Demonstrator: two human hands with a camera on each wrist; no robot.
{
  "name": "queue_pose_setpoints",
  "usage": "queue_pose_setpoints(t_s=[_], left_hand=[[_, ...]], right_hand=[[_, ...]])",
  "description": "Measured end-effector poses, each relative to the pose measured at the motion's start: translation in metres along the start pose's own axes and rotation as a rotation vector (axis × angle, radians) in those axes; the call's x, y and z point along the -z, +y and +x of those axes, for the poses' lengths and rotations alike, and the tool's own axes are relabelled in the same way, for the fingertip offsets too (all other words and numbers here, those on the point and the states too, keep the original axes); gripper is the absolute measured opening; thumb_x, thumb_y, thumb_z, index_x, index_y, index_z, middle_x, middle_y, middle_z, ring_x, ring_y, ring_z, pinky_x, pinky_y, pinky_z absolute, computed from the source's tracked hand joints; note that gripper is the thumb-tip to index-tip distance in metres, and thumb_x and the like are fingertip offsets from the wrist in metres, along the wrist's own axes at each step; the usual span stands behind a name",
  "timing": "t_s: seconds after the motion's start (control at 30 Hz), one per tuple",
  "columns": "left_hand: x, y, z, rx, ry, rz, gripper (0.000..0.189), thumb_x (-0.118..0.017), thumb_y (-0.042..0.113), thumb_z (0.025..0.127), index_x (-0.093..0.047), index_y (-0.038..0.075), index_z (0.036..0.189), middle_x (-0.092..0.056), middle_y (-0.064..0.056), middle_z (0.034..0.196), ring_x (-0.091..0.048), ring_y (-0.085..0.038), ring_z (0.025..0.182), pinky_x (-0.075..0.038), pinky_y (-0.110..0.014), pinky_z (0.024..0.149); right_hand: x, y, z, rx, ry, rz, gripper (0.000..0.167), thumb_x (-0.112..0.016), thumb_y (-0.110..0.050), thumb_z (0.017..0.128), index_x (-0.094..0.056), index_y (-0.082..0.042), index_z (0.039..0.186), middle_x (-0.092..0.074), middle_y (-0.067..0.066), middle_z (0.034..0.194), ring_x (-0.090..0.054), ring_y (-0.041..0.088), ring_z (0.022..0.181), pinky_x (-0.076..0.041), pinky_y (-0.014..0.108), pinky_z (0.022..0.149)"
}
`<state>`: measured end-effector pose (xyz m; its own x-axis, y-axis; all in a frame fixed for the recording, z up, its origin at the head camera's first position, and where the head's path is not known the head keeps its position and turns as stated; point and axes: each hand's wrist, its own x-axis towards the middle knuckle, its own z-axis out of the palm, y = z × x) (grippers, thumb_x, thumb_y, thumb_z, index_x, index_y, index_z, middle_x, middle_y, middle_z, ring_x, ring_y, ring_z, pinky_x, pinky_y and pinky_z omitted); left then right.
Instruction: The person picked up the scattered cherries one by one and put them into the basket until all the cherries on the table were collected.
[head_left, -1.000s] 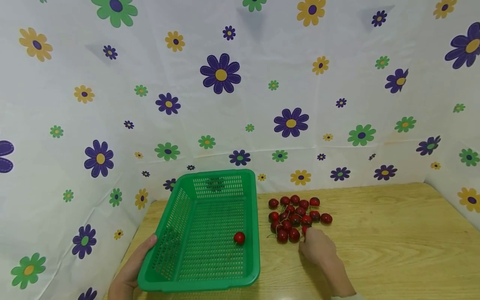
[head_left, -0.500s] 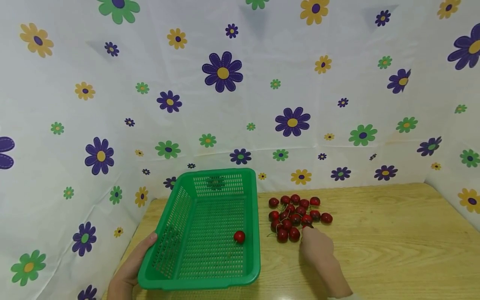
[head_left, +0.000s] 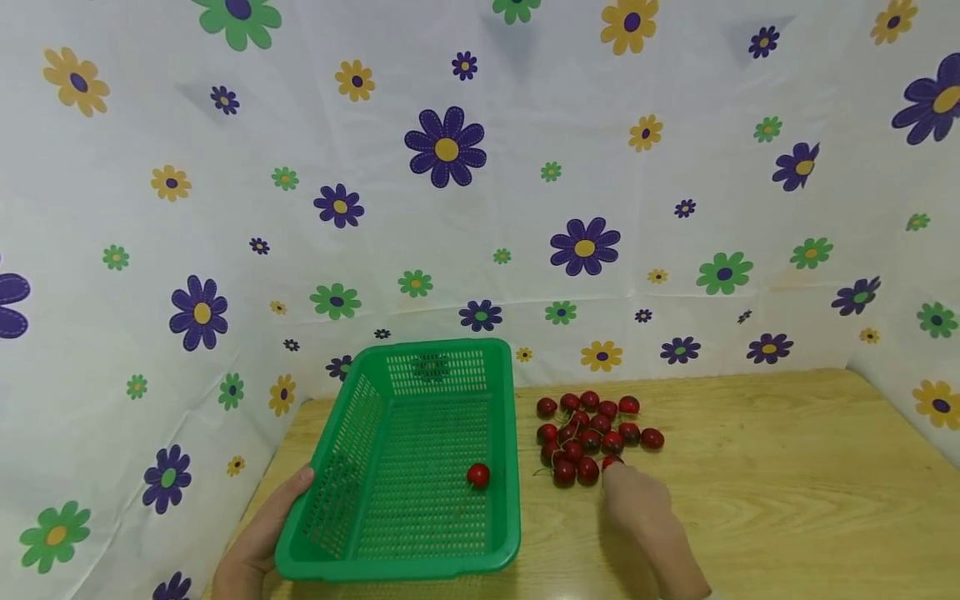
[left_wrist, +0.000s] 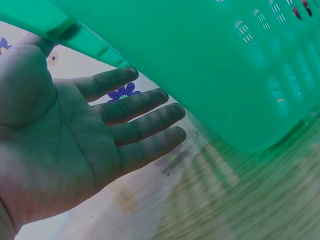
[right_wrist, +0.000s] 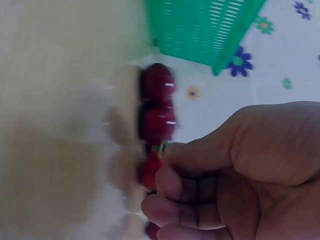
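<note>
The green basket (head_left: 397, 569) sits at the left of the counter (head_left: 780, 475), with 1 red cherry (head_left: 477, 476) inside, close to the basket's right wall. At the basket's left side, the person's left hand (head_left: 258, 529) has its thumb against the rim and 4 fingers straight and spread, below the rim on the outside. Right of the basket, more dark cherries (head_left: 590, 441) lie bunched together, some with stems. On the near side of that bunch, the right hand (head_left: 637, 504) pinches 1 bright cherry (head_left: 612, 461), thumb and forefinger at its stem. A flowered cloth (head_left: 525, 100) hangs behind the basket.
</note>
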<state>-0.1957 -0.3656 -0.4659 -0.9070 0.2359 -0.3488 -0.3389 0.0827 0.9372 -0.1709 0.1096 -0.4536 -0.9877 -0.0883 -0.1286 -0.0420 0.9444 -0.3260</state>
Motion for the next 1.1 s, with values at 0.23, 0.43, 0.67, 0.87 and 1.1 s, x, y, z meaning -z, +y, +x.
queue_pose_setpoints(t_s=[0.23, 0.43, 0.67, 0.87, 1.1], left_hand=[[0.001, 0.0, 0.0, -0.017, -0.018, 0.004, 0.078, -0.027, 0.053, 0.105, -0.004, -0.002, 0.156, -0.063, -0.01, 0.114, -0.067, -0.026, 0.094, -0.058, -0.046, 0.084], [0.003, -0.001, -0.001, -0.017, -0.056, -0.004, 0.078, -0.026, 0.051, 0.106, -0.005, -0.006, 0.155, -0.066, -0.01, 0.11, -0.069, -0.027, 0.094, -0.058, -0.047, 0.084], [0.003, -0.002, -0.001, 0.005, -0.006, 0.008, 0.078, -0.027, 0.053, 0.105, -0.011, -0.006, 0.153, -0.065, -0.009, 0.107, -0.069, -0.025, 0.092, -0.058, -0.045, 0.083], [0.0, 0.001, -0.001, 0.023, 0.053, 0.011, 0.081, -0.031, 0.056, 0.104, -0.013, -0.006, 0.153, -0.066, -0.008, 0.108, -0.068, -0.023, 0.092, -0.058, -0.042, 0.083], [0.0, -0.002, -0.002, 0.031, 0.013, -0.004, 0.08, -0.028, 0.055, 0.104, -0.016, -0.007, 0.151, -0.068, -0.008, 0.103, -0.07, -0.024, 0.09, -0.059, -0.043, 0.082]], right_hand=[[0.021, -0.002, -0.013, 0.012, 0.056, 0.106, 0.011, -0.054, 0.01, 0.084, -0.055, 0.0, 0.083, -0.051, 0.005, 0.066, -0.048, 0.016, 0.055, -0.04, 0.027, 0.045], [0.035, -0.009, -0.022, 0.009, 0.145, 0.166, 0.01, -0.05, 0.006, 0.091, -0.052, -0.001, 0.084, -0.048, 0.003, 0.065, -0.04, 0.014, 0.05, -0.03, 0.023, 0.043], [0.052, -0.028, -0.026, 0.023, 0.256, 0.196, 0.014, -0.047, -0.01, 0.104, -0.053, -0.001, 0.094, -0.047, 0.002, 0.069, -0.042, 0.016, 0.056, -0.035, 0.03, 0.046], [0.065, -0.049, -0.029, 0.085, 0.348, 0.251, 0.011, -0.048, -0.011, 0.104, -0.053, -0.003, 0.098, -0.047, 0.001, 0.074, -0.04, 0.014, 0.054, -0.034, 0.028, 0.046], [0.066, -0.072, -0.014, 0.201, 0.437, 0.235, 0.012, -0.051, -0.012, 0.104, -0.052, -0.003, 0.096, -0.047, 0.003, 0.073, -0.04, 0.013, 0.051, -0.034, 0.026, 0.044]])
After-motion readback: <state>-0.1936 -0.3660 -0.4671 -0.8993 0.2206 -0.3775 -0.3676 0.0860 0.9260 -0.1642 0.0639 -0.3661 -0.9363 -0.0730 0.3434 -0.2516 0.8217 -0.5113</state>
